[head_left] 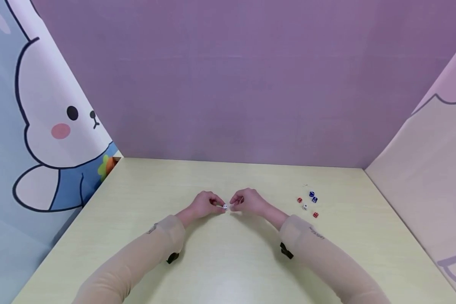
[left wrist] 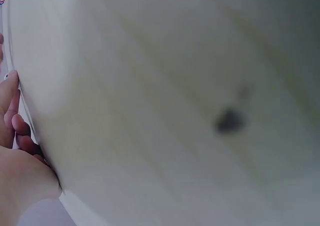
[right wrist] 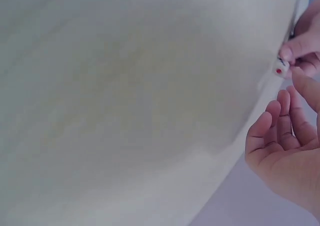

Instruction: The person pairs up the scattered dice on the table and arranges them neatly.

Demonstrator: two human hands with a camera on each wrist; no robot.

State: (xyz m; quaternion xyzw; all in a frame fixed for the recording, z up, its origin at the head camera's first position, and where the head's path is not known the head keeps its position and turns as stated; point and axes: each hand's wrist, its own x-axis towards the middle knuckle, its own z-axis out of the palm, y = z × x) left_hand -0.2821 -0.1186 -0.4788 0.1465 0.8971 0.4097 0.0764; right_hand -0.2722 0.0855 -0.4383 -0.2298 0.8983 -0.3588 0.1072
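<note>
A white die [head_left: 225,207] is between the thumb and fingers of my left hand [head_left: 206,204], low over the middle of the table. In the right wrist view the same die [right wrist: 280,68] turns a red dot toward the camera, with the left thumb at its edge. Just to its right is my right hand [head_left: 249,202], fingers bent loosely and nothing seen between them. Its thumb tip comes close to the die in the right wrist view. From the left wrist camera, the left hand [left wrist: 17,136] shows only at the left border and the die is mostly hidden.
On the right of the pale table [head_left: 228,261] lies a loose group: two blue dice [head_left: 312,194], two red dice [head_left: 316,215] and another white die [head_left: 305,207]. A purple panel [head_left: 228,84] rises behind the table, with printed panels [head_left: 53,126] along the sides.
</note>
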